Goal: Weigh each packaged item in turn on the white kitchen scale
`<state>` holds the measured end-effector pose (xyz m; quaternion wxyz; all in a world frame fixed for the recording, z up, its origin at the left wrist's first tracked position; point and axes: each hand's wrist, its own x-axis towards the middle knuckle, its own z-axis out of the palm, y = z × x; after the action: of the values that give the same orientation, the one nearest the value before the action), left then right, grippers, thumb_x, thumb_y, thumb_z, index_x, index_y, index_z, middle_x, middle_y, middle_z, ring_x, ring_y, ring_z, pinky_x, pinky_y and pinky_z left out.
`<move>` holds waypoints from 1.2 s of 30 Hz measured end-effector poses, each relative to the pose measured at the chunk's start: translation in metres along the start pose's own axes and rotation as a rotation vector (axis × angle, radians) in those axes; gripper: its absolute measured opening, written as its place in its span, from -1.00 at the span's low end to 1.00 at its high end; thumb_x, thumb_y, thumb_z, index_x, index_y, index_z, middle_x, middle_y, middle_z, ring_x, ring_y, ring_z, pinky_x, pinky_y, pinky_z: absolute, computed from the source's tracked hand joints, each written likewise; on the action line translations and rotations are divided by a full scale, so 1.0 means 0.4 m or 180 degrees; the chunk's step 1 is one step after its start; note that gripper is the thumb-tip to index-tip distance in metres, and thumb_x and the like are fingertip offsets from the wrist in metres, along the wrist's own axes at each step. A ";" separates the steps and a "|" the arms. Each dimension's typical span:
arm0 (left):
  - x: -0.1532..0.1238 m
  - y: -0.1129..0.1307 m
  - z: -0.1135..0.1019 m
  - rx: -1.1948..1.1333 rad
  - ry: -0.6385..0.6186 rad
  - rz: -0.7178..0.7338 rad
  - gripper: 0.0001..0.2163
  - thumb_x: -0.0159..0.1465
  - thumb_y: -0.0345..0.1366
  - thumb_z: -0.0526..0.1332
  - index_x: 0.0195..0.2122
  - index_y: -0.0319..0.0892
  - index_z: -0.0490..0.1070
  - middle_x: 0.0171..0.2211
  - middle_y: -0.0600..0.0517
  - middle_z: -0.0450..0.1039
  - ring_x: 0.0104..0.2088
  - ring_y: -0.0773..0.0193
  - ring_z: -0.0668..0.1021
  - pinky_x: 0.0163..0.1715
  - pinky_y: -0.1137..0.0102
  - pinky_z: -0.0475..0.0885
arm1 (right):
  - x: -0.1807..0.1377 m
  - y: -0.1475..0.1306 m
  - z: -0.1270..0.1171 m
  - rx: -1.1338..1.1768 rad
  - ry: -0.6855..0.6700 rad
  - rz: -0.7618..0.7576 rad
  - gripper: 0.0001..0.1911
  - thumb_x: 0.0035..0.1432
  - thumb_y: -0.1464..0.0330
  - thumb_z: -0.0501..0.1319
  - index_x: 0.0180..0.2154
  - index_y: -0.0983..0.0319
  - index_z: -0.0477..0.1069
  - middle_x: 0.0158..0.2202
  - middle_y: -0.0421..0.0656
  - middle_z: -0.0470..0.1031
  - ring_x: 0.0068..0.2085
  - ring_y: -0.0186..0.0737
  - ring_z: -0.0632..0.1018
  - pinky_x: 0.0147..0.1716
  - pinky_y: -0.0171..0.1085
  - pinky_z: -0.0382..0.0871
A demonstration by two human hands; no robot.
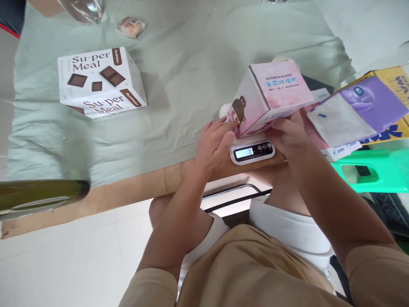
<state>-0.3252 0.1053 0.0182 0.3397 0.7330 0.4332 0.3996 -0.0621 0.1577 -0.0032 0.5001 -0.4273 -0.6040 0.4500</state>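
A pink and white cardboard box [286,87], printed "Wooden Glass" with a cartoon girl on its side, is tilted over a white kitchen scale [234,157]. The scale's lit display reads what looks like 0. My left hand [214,143] rests its outstretched fingers against the box's left side, steadying it. My right hand [289,130] grips the box at its lower right, thumb on the front face and the other fingers hidden behind. Whether the box touches the scale's plate cannot be seen.
A white "Su-per Meal" box [99,81] stands at the left on the green cloth [179,76]. A small wrapped snack [132,27] lies further back. Purple and yellow packages [367,102] are piled at the right, above a green plastic stool [380,170]. A dark green bottle [41,196] juts in from the left.
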 end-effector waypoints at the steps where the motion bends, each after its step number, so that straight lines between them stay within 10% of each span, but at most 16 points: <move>1: 0.002 0.001 -0.002 -0.0016 0.0008 -0.0025 -0.20 0.52 0.32 -0.28 0.16 -0.05 0.63 0.21 -0.13 0.66 0.43 -0.14 0.52 0.51 -0.19 0.27 | -0.002 -0.004 0.006 -0.0027 0.0026 0.0006 -0.48 -0.09 0.04 0.44 -0.04 -0.05 0.54 0.06 -0.17 0.71 0.11 0.13 0.70 0.16 0.25 0.68; 9: 0.024 -0.005 -0.004 -0.0332 0.0905 -0.0367 -0.45 0.45 0.33 0.10 -0.02 -0.03 0.57 -0.11 -0.03 0.71 -0.07 0.13 0.71 -0.02 0.20 0.63 | -0.153 -0.088 0.048 -0.0489 0.1052 -0.0353 -0.20 -0.01 -0.04 0.33 0.29 -0.16 0.30 0.41 -0.10 0.42 0.49 0.10 0.45 0.51 0.21 0.38; 12: 0.031 -0.023 -0.002 -0.0733 0.1207 -0.0855 -0.51 0.53 0.26 0.01 -0.08 0.00 0.53 -0.37 0.04 0.62 -0.39 0.23 0.62 -0.27 0.24 0.58 | -0.250 -0.109 0.060 -0.0411 0.1441 -0.0122 -0.31 0.02 0.07 0.37 0.22 -0.13 0.40 0.41 -0.05 0.42 0.49 0.12 0.45 0.50 0.23 0.38; 17: 0.038 -0.037 -0.011 -0.0886 0.1441 -0.0740 -0.87 0.43 -0.24 0.19 -0.22 0.01 0.53 -0.20 0.03 0.61 -0.38 0.26 0.53 -0.26 0.26 0.52 | -0.310 -0.155 0.053 -0.0413 0.1560 -0.0064 -0.41 0.03 0.15 0.46 0.13 -0.12 0.49 0.35 -0.09 0.48 0.45 0.10 0.51 0.52 0.24 0.38; 24: 0.045 0.032 -0.025 -0.1362 0.1126 -0.0874 -0.65 0.38 -0.51 0.08 -0.58 -0.12 0.25 -0.61 0.09 0.14 -0.54 0.31 0.26 -0.42 0.31 0.22 | -0.306 -0.235 0.031 -0.0734 0.1453 0.0119 -0.45 0.06 0.11 0.44 0.10 -0.15 0.43 0.33 -0.22 0.46 0.46 0.14 0.50 0.49 0.42 0.37; 30: 0.058 0.032 -0.018 -0.1285 0.1013 -0.0881 -0.55 0.59 -0.20 0.09 -0.53 -0.08 0.24 -0.60 0.11 0.22 -0.53 0.29 0.31 -0.37 0.28 0.24 | -0.261 -0.337 0.008 -0.1553 0.0806 -0.0205 -0.47 0.19 0.09 0.40 0.17 -0.27 0.37 0.40 -0.25 0.37 0.42 0.08 0.53 0.45 0.35 0.46; 36: 0.061 -0.003 -0.010 -0.1027 0.0814 -0.0982 -0.70 0.19 -0.70 0.10 -0.43 -0.13 0.42 -0.41 0.09 0.46 -0.37 0.28 0.46 -0.22 0.34 0.33 | -0.054 -0.490 -0.024 -0.3237 -0.0791 -0.0335 -0.25 0.16 -0.01 0.35 0.34 -0.15 0.23 0.46 -0.08 0.27 0.56 0.19 0.30 0.47 0.34 0.39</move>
<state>-0.3216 0.1283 0.0260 0.4516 0.5381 0.5099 0.4964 -0.0626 0.0929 0.1834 0.1761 -0.5286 -0.8215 0.1216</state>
